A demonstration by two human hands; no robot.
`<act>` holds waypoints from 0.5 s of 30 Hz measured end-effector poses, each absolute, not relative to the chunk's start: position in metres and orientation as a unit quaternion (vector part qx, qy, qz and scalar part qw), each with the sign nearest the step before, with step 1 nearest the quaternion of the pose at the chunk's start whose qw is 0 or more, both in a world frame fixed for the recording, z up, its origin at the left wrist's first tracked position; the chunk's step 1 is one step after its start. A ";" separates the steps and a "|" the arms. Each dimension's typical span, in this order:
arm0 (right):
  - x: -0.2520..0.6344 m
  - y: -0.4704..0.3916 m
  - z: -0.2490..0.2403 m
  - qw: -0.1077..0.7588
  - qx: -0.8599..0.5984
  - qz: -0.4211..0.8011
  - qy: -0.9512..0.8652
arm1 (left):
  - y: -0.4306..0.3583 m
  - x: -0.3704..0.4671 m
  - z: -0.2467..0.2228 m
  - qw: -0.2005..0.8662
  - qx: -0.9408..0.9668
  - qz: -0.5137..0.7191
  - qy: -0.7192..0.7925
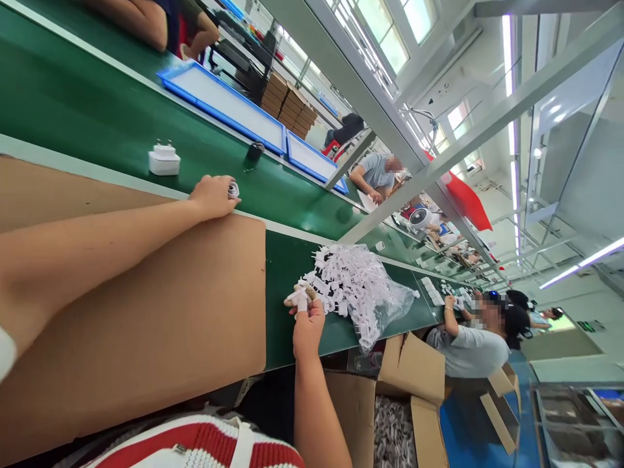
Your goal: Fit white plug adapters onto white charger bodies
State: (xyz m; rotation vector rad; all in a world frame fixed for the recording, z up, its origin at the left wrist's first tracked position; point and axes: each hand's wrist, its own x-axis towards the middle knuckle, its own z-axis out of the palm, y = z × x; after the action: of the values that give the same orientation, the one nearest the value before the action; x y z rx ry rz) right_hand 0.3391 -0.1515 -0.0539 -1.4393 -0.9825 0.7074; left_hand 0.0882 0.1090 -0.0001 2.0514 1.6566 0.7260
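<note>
Forearm (97, 244), left hand (212, 197), white item (233, 190) facing right

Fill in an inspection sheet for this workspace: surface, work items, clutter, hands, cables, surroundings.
Surface: green worktop, partly covered by a brown cardboard sheet.
Work items: small white parts heaped in and around a clear plastic bag; a white plug-like block sits apart.
Clutter: small dark object near blue-rimmed trays.
Hands: left hand grips a small roundish item; right hand holds white pieces beside the heap.
Cables: nothing seen on the near worktop.
Surroundings: open carton below the bench edge; other people seated farther along.
</note>
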 end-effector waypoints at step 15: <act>0.292 -0.135 -0.032 0.540 -0.545 0.411 -0.493 | -0.070 0.068 -0.036 0.402 0.729 0.255 0.491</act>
State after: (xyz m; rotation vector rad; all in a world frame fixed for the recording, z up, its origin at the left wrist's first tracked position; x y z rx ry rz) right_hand 0.2917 -0.1347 -0.0323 -1.2948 -1.1729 0.9772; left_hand 0.0683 -0.0703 -0.0363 1.8431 1.2419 0.6453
